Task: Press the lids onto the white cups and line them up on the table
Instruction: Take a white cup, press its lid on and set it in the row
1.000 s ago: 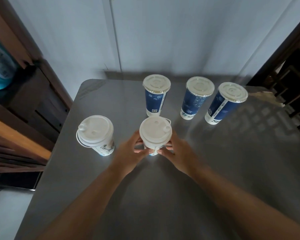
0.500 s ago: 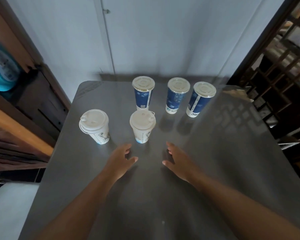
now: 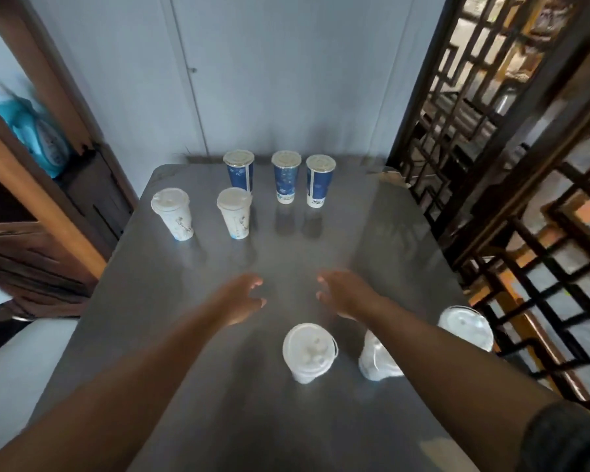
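Two lidded white cups stand side by side at the far left of the grey table (image 3: 191,335): one (image 3: 172,212) near the left edge, another (image 3: 235,212) to its right. Three more white cups stand near me: a lidded one (image 3: 309,352) in the middle, one (image 3: 375,359) partly hidden under my right forearm, and a lidded one (image 3: 465,328) by the right edge. My left hand (image 3: 242,294) and my right hand (image 3: 341,291) hover empty over the table's middle, fingers apart, well short of the far cups.
Three blue cups with lids (image 3: 239,170) (image 3: 285,175) (image 3: 319,180) stand in a row at the back of the table. A wooden cabinet (image 3: 41,199) flanks the left side. A dark lattice screen (image 3: 508,165) stands close to the right edge.
Both hands let go of the middle white cup and pulled back toward me. The view has drawn back, bringing three nearer white cups into sight.
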A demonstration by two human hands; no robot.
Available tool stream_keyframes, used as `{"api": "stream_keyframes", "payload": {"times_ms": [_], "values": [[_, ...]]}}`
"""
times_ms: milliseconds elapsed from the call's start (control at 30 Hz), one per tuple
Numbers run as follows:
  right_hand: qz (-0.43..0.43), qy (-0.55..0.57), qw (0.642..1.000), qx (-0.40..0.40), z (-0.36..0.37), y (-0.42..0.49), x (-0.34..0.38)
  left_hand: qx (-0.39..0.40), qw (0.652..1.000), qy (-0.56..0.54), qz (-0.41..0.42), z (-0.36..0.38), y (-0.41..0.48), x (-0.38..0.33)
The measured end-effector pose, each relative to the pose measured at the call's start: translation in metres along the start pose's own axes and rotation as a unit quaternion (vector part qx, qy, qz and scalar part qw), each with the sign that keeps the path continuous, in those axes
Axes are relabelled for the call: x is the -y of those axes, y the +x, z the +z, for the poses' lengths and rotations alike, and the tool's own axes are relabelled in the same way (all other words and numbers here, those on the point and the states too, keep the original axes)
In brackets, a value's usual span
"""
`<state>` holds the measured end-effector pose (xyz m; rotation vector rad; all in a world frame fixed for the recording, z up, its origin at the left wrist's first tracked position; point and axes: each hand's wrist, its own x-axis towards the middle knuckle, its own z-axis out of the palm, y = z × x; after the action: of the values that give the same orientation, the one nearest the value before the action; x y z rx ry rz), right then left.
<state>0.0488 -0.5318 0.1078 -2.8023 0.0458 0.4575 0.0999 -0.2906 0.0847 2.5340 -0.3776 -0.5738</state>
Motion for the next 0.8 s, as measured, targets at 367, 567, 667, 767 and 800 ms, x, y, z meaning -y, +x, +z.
{"api": "stream_keyframes", "payload": {"times_ms": [367,567,667,767,800], "values": [[-0.075,0.030,0.996,-0.048,-0.004,-0.092,0.006,0.002,0.999,0.043,-0.006,0.038,-0.079,-0.030],[-0.091,0.008,0.995,0.027,0.020,-0.103,0.015,0.057,0.998,0.013,-0.018,0.080,-0.097,-0.015],[-0.086,0.021,0.995,0.036,0.035,-0.102,0.017,0.054,0.996,-0.064,-0.012,0.094,-0.100,-0.012],[-0.079,0.038,0.995,0.041,0.046,-0.097,0.017,0.046,0.992,-0.119,-0.026,0.104,-0.098,-0.013],[-0.074,0.048,0.995,0.043,0.049,-0.096,0.017,0.042,0.988,-0.144,-0.026,0.108,-0.097,-0.013]]}}
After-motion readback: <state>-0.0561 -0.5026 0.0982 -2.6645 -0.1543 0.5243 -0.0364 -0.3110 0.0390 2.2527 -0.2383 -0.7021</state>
